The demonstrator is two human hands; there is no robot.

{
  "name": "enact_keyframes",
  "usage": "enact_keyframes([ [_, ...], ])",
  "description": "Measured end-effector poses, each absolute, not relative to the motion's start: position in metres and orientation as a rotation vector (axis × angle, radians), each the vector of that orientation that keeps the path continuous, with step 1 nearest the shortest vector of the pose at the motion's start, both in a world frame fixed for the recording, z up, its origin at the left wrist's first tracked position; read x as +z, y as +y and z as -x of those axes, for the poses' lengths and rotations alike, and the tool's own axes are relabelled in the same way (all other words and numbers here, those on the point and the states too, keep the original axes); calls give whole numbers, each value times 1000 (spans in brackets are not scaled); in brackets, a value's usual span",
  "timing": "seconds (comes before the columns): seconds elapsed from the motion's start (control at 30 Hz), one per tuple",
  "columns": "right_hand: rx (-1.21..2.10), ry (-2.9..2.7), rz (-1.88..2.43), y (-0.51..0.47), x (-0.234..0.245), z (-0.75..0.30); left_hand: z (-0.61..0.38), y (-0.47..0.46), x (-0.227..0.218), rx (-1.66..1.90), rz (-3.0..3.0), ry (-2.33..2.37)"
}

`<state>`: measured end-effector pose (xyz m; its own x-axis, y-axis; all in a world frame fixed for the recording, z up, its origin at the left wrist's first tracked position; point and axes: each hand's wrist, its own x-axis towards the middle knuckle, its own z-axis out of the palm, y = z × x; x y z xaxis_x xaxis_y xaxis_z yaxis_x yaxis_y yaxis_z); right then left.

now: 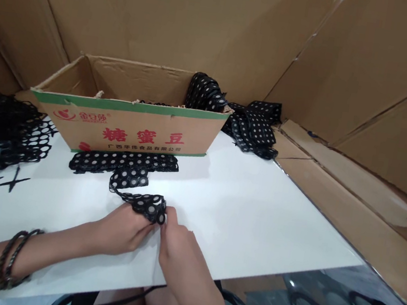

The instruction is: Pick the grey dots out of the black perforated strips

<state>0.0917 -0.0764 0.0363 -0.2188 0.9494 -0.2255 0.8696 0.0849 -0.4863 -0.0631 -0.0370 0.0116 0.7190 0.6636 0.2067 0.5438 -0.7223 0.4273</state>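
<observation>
A black perforated strip with pale round spots (152, 206) runs between my two hands, its free end bunched at the fingertips. My left hand (126, 230) is closed around the strip from below. The fingers of my right hand (179, 240) pinch the strip's right end. Behind them the strip trails back to a folded length of the same spotted black material (122, 161), lying flat before the cardboard box. What the fingertips do under the strip is partly hidden.
An open cardboard box (134, 130) with a green rim stands at the back, spotted strips (206, 92) hanging over its right corner. More strips (254, 127) lie to its right. Black ring netting (1, 134) and small black star-shaped scraps (13, 180) lie left. Cardboard walls surround the white table (256, 205).
</observation>
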Motion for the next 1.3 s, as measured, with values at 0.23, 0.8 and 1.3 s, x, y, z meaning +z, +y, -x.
enact_keyframes([
  [0.23,899,-1928,1735,-80,28,-97,61,-33,21,606,-2318,952],
  [0.8,1046,-1744,1503,-80,24,-100,61,-30,25,570,-2139,962],
  [1.3,1003,-1895,1712,-85,32,-100,59,-28,21,567,-2081,1184],
])
